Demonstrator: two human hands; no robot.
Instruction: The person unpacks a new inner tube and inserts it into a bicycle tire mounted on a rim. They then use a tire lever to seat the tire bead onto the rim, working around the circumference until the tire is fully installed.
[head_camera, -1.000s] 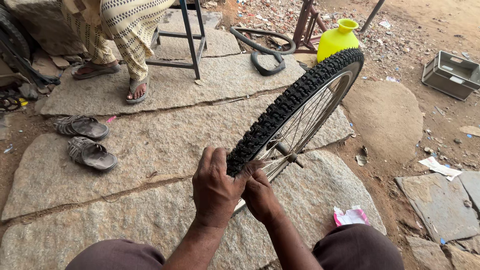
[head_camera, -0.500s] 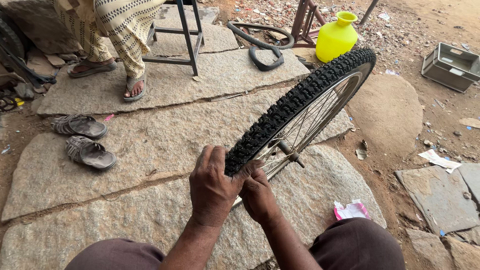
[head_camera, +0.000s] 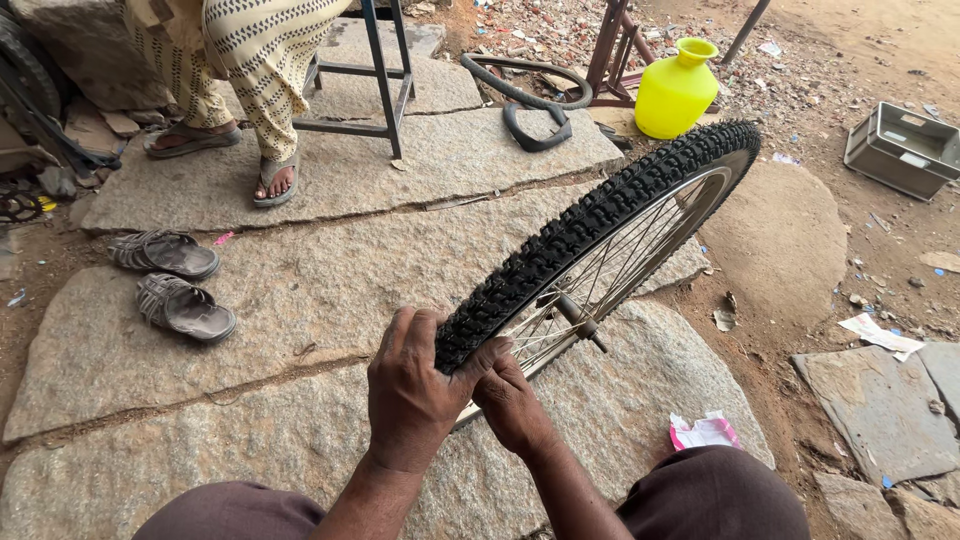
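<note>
The left hand (head_camera: 412, 392) is closed over the near end of a bicycle wheel (head_camera: 600, 240), with its fingers wrapped across the knobbly black tyre. The right hand (head_camera: 512, 402) sits just beside it on the inner side, pinching at the edge where tyre meets rim; its fingertips are hidden behind the left thumb, so exactly what they hold cannot be told. The wheel stands tilted on edge and runs up and away from the hands to the right, its silver spokes and hub axle (head_camera: 577, 320) showing just past the right hand.

Under the hands lie big rough stone slabs (head_camera: 300, 300). To the right of the right hand, near the person's knee, a crumpled pink and white wrapper (head_camera: 703, 432) lies on the stone. Far beyond the hands stands a bright yellow plastic pot (head_camera: 676, 92), beside a loop of black rubber tube (head_camera: 525, 95). Further right sits a grey metal box (head_camera: 902, 148). To the left of the hands lies a pair of brown sandals (head_camera: 168, 280), and beyond them another person's sandalled feet (head_camera: 275, 180) beside a metal stool (head_camera: 375, 90).
</note>
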